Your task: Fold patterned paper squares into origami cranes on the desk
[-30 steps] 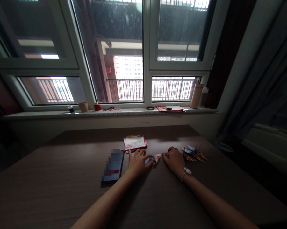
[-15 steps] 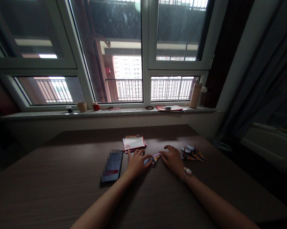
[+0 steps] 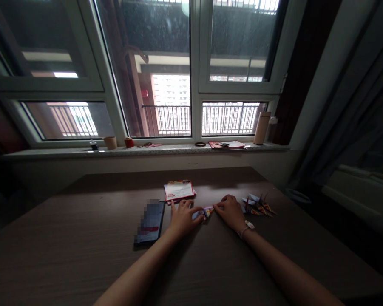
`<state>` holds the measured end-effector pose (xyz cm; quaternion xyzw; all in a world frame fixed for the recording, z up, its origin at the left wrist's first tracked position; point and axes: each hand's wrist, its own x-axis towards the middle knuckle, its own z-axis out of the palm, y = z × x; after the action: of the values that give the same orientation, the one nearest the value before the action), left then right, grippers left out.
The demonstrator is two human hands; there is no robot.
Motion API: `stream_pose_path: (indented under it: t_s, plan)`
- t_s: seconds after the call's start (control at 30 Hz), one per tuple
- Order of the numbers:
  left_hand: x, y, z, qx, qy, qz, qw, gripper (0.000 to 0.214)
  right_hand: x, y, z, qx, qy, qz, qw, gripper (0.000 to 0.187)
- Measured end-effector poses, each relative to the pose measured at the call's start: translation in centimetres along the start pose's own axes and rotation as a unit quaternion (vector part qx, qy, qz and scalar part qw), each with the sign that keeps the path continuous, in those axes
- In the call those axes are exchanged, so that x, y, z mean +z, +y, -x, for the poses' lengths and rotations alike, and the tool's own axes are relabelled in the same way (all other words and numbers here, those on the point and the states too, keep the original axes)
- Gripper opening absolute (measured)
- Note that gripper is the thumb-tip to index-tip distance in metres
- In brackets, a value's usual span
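A small piece of folded paper (image 3: 208, 211), printed in colour and tapering to a point on its right, lies on the table between my hands. My left hand (image 3: 181, 217) has its thumb and index finger closed on the paper's left part, while the other fingers reach forward. At the pointed end, my right hand (image 3: 231, 213) is closed, its thumb and index fingertip together on the paper. Just right of that hand sit several finished folded paper figures (image 3: 259, 205) with sharp points, grouped close together.
A phone (image 3: 151, 223) lies left of my left hand. Beyond it rests a stack of printed paper sheets (image 3: 179, 191). On the windowsill (image 3: 175, 149) stand a paper cup (image 3: 110, 143), a red spool-like item (image 3: 129, 142), scissors on more paper (image 3: 225, 145) and a tan bottle (image 3: 262, 128).
My right hand's fingers have drawn together at the tip of the paper, and its wrist has shifted slightly. My left hand keeps its place on the paper.
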<state>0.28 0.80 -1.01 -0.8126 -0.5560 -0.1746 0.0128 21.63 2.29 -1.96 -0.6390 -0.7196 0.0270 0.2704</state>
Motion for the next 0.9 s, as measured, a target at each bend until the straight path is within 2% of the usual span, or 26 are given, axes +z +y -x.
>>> stream_pose_path:
  t_s: [0.53,0.9]
  plan:
    - [0.1,0.1,0.0,-0.006,-0.005,0.003,1.000,0.032,-0.2,-0.7,0.1,-0.011,-0.007,0.045,0.999,0.022]
    - [0.1,0.2,0.0,-0.008,-0.005,0.011,1.000,0.032,-0.9,-1.6,0.9,-0.013,-0.026,0.055,0.998,0.032]
